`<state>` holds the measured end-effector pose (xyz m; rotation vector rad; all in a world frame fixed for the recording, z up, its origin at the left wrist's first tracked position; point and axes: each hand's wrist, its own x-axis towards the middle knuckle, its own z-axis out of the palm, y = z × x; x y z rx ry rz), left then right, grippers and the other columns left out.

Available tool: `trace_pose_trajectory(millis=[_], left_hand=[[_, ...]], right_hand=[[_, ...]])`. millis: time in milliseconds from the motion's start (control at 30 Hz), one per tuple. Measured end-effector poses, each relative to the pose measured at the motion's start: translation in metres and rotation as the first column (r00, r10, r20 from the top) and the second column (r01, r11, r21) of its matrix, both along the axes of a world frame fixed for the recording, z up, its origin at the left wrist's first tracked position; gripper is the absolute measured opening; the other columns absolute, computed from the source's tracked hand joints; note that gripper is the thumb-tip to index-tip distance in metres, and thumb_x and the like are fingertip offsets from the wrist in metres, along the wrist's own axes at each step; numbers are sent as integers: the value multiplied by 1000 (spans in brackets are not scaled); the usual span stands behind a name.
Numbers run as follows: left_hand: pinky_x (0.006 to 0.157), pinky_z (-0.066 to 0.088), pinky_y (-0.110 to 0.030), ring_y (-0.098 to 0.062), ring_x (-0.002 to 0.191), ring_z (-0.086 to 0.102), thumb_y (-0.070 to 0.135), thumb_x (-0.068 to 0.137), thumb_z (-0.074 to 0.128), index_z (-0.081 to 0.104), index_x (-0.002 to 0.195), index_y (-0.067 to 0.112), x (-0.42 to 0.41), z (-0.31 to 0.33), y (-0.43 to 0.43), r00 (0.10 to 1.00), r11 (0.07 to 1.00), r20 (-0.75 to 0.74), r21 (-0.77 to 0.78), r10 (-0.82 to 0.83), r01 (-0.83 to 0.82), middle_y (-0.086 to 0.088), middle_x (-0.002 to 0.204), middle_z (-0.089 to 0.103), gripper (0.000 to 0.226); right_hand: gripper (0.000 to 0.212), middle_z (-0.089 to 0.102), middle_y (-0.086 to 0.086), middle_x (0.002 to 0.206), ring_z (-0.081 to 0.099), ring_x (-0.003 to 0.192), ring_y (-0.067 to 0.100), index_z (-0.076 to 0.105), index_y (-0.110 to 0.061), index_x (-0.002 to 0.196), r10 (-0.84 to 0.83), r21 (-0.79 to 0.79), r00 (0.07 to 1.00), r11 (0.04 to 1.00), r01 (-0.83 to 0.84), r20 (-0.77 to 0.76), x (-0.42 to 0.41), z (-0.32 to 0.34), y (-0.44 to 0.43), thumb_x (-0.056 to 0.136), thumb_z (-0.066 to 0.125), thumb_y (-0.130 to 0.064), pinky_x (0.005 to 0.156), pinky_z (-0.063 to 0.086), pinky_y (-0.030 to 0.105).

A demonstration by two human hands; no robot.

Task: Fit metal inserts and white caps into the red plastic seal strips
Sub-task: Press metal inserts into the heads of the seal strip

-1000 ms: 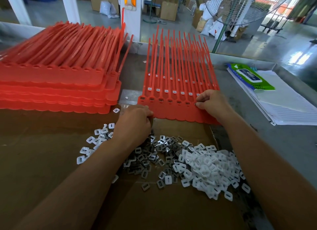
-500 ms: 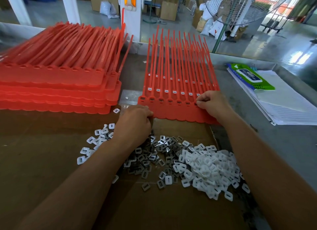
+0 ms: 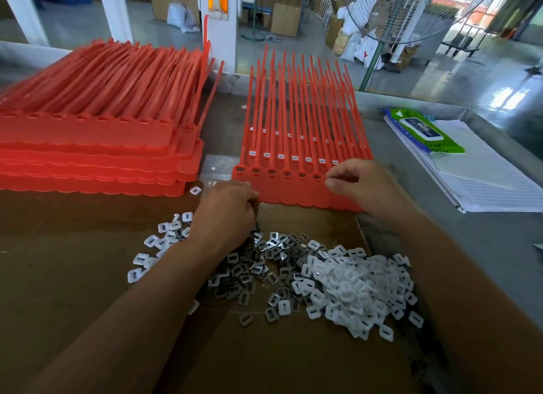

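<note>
Recording the left hand (image 3: 226, 214) lying knuckles-up, fingers curled under, fingertips touching the near-left corner of the sheet of red seal strips (image 3: 305, 123); failing to make out anything inside the curl. Recording the right hand (image 3: 361, 185) sitting over the right end of that sheet's near row of heads, thumb and forefinger meeting tip to tip, other fingers curled; failing to tell whether pinching a part.

Noting dark inserts sitting in the near heads left of the right hand, and white caps showing in the row behind.

Noting loose metal inserts (image 3: 258, 264) lying heaped just below the left wrist, merging rightward into a pile of white caps (image 3: 358, 285), all resting on a brown cardboard sheet (image 3: 73, 290).

Noting a tall stack (image 3: 97, 129) of further red strip sheets standing to the left, just beside the working sheet.

Noting, well right on the grey worktop (image 3: 470, 246), a ruled pad (image 3: 493, 182) carrying a green packet (image 3: 423, 132).
</note>
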<state>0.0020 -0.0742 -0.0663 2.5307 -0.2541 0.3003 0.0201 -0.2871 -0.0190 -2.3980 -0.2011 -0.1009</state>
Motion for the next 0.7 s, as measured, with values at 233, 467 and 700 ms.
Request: trace_pose_trajectory(millis=[233, 467, 700], left_hand=[[102, 29, -25, -17, 119, 47, -1, 82, 45, 63, 111, 6, 1, 0, 0, 1000, 1000, -1, -2, 8, -8, -8, 124, 57, 35], [102, 30, -26, -17, 119, 47, 0, 83, 45, 63, 112, 7, 1, 0, 0, 1000, 1000, -12, -2, 17, -17, -7, 126, 56, 35], [105, 31, -32, -19, 120, 47, -1, 81, 45, 64, 110, 7, 1, 0, 0, 1000, 1000, -25, 2, 12, -12, -8, 126, 56, 35]], right_hand=[[17, 62, -15, 72, 58, 65, -3, 59, -29, 74, 221, -139, 962, 960, -244, -162, -26, 4, 19, 82, 65, -16, 62, 45, 3], [8, 63, -16, 69, 60, 67, 0, 66, -26, 72, 182, -288, 965, 929, -232, -189, -35, 0, 26, 78, 71, -27, 65, 49, 16], [14, 50, -27, 56, 50, 57, -11, 66, -28, 68, 177, -318, 959, 916, -243, -223, -36, -4, 38, 78, 71, -21, 49, 36, 0]])
